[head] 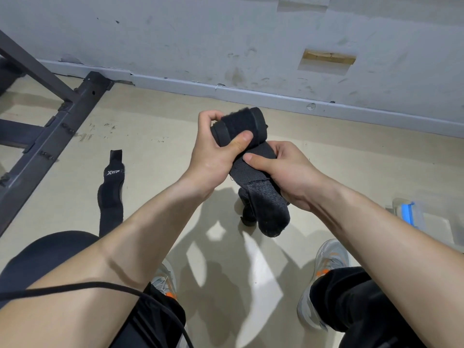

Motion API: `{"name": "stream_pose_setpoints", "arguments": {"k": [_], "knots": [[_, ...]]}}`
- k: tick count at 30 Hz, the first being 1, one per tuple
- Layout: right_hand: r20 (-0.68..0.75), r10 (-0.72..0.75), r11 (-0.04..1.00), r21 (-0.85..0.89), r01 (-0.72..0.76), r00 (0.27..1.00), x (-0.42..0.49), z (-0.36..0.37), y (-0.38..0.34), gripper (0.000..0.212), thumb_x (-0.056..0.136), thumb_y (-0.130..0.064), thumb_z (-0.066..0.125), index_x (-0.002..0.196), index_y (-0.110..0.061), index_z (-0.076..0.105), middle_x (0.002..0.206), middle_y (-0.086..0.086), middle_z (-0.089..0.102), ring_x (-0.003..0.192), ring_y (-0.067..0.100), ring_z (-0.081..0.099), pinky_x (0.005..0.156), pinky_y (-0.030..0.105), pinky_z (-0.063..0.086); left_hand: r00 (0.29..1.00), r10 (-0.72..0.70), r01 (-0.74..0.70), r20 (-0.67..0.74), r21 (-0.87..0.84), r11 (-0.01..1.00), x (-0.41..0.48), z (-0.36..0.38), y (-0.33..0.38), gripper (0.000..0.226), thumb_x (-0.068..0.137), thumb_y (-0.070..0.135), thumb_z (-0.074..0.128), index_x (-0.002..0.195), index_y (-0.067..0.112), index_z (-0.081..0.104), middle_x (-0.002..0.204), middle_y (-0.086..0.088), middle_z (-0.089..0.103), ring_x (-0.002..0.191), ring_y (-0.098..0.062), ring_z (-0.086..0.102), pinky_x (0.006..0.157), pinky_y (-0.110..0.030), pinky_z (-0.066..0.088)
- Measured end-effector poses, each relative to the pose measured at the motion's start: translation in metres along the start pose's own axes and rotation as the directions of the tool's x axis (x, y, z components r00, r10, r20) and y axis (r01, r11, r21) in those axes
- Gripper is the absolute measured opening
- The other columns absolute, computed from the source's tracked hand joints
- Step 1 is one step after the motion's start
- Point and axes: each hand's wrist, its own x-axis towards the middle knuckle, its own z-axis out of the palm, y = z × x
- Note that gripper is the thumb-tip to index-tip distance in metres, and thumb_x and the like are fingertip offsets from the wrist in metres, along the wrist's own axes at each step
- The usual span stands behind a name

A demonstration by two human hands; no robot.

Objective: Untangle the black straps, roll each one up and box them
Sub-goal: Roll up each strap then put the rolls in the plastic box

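Black woven fabric strap [241,124] is mid-air in front of the knees and partly rolled. Left hand [216,149] is curled round the roll, thumb pressing its outer wrap. Roll axis runs across the view, roughly left to right. Loose tail [268,212] leaves the roll toward the body. Right hand [288,172] pinches it just beside the roll, and the end hangs floorward. Next turn likely winds toward the right hand. Clear plastic box with blue latch [409,214] sits far right, nearer the right hand. Second black logo strap [111,187] lies flat on the floor, left.
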Motion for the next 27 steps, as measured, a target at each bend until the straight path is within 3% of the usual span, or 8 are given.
{"name": "stream_pose_setpoints", "arguments": {"k": [6,9,11,14,17,20,24,27], "knots": [[0.049,0.04,0.994,0.097,-0.045,0.998,-0.005,-0.008,-0.004,0.005,0.096,-0.003,0.063,0.099,-0.003,0.067,0.084,0.009,0.072,0.075,0.023,0.07,0.071,0.035,0.058,0.994,0.002,-0.005,0.107,0.024,1.0,0.001,-0.002,0.001,0.041,0.087,0.006,0.076,0.107,0.024,0.045,0.083,-0.003,0.066,0.076,-0.019,0.063,0.077,-0.046,0.056],[0.093,0.113,0.99,0.074,-0.12,0.989,-0.006,-0.012,-0.008,0.01,0.094,0.001,0.059,0.094,-0.006,0.066,0.078,0.006,0.068,0.069,0.02,0.066,0.054,0.025,0.051,0.99,-0.014,0.006,0.138,0.059,0.998,0.0,-0.002,0.001,0.044,0.085,0.001,0.077,0.106,0.023,0.045,0.088,-0.004,0.063,0.08,-0.018,0.064,0.078,-0.041,0.055],[0.113,0.179,0.976,0.104,-0.191,0.977,-0.006,-0.015,-0.011,0.01,0.089,-0.01,0.058,0.095,-0.008,0.065,0.081,0.009,0.062,0.071,0.024,0.06,0.053,0.025,0.044,0.987,0.0,-0.016,0.159,0.103,0.995,-0.002,-0.001,0.001,0.047,0.083,0.0,0.077,0.106,0.024,0.044,0.091,-0.004,0.062,0.082,-0.018,0.064,0.079,-0.04,0.055],[0.125,0.271,0.933,0.211,-0.293,0.954,-0.005,-0.018,-0.016,0.033,0.096,-0.04,0.051,0.106,-0.014,0.069,0.085,0.003,0.067,0.071,0.019,0.067,0.051,0.026,0.051,0.977,0.035,-0.071,0.211,0.169,0.983,-0.003,0.0,0.003,0.049,0.078,0.007,0.078,0.105,0.03,0.045,0.094,-0.002,0.062,0.083,-0.019,0.064,0.081,-0.048,0.056],[0.048,0.286,0.95,0.114,-0.29,0.957,-0.001,-0.018,-0.012,0.061,0.088,-0.073,0.05,0.111,-0.023,0.074,0.093,0.003,0.071,0.08,0.023,0.068,0.058,0.028,0.05,0.962,0.075,-0.145,0.261,0.262,0.954,-0.005,0.002,0.003,0.051,0.074,0.015,0.078,0.102,0.041,0.044,0.103,0.0,0.058,0.089,-0.018,0.06,0.084,-0.05,0.053],[-0.072,0.248,0.968,0.068,-0.243,0.966,0.0,-0.016,-0.008,0.06,0.083,-0.069,0.065,0.108,-0.015,0.076,0.097,0.007,0.072,0.091,0.027,0.067,0.078,0.041,0.049,0.956,0.087,-0.182,0.282,0.332,0.926,-0.007,0.006,0.0,0.05,0.069,0.027,0.075,0.098,0.053,0.043,0.116,-0.002,0.054,0.1,-0.019,0.055,0.09,-0.048,0.052],[-0.127,0.166,0.986,0.032,-0.163,0.978,-0.002,-0.017,-0.009,0.044,0.096,-0.047,0.062,0.105,-0.006,0.073,0.088,0.008,0.073,0.077,0.021,0.069,0.066,0.028,0.055,0.952,-0.071,0.034,0.299,0.127,0.991,-0.009,0.008,0.003,0.031,0.078,0.038,0.072,0.098,0.035,0.048,0.088,0.004,0.059,0.081,-0.013,0.055,0.075,-0.032,0.045],[-0.094,0.132,0.991,0.011,-0.131,0.987,-0.005,-0.015,-0.009,0.041,0.096,-0.043,0.062,0.105,-0.004,0.071,0.091,0.015,0.069,0.078,0.024,0.065,0.061,0.026,0.053,0.945,-0.206,0.209,0.253,0.013,0.978,-0.006,0.006,0.004,0.048,0.074,0.038,0.082,0.108,0.026,0.05,0.087,0.002,0.067,0.082,-0.017,0.066,0.076,-0.037,0.053]]}}
